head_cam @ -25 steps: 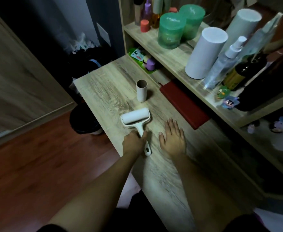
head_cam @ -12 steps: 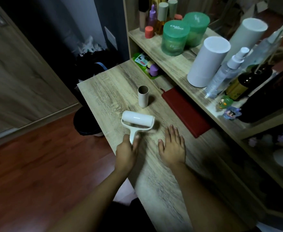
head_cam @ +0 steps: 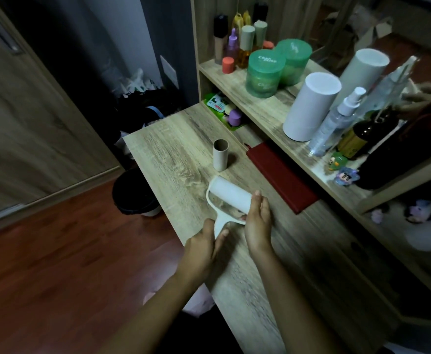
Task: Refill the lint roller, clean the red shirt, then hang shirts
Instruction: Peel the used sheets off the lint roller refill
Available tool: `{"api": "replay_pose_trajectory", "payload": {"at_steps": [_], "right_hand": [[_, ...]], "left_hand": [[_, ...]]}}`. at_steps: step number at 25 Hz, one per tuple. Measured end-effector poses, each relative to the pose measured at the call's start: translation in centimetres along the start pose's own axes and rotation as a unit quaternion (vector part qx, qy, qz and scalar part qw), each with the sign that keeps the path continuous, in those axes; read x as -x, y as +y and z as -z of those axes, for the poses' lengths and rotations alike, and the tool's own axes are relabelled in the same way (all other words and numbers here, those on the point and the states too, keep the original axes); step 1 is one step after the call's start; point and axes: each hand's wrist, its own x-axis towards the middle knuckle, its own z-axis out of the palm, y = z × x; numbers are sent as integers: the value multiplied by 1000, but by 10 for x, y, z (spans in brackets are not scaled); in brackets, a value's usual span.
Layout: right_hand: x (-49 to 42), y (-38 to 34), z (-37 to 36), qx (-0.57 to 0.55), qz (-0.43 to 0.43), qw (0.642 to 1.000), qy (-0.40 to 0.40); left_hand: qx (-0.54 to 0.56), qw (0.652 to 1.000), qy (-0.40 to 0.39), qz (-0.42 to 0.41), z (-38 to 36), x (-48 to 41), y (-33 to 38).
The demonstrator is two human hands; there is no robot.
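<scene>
I am gripping the lint roller point(head_cam: 228, 196) by its handle in my left hand point(head_cam: 203, 242), fingers curled round it, keeping it just on my side of the empty cardboard core point(head_cam: 220, 154). My right hand point(head_cam: 258, 222) is pressing straight fingers against the roll's right end, not closing on it. The core is standing upright on the table point(head_cam: 168, 149), and a red notebook point(head_cam: 282, 178) is lying just right of the core.
</scene>
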Motion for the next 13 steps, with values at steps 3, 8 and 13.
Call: {"api": "replay_pose_trajectory", "payload": {"at_steps": [3,8,13], "right_hand": [[3,-5,1,1,33,999,26],[15,-11,4,79,84,993,-24],[19,-18,10,90,104,990,-31]], "left_hand": [[180,982,1,52,14,0,3],[323,940,71,80,50,-23,2],[330,942,44,45,66,-25,10]]}}
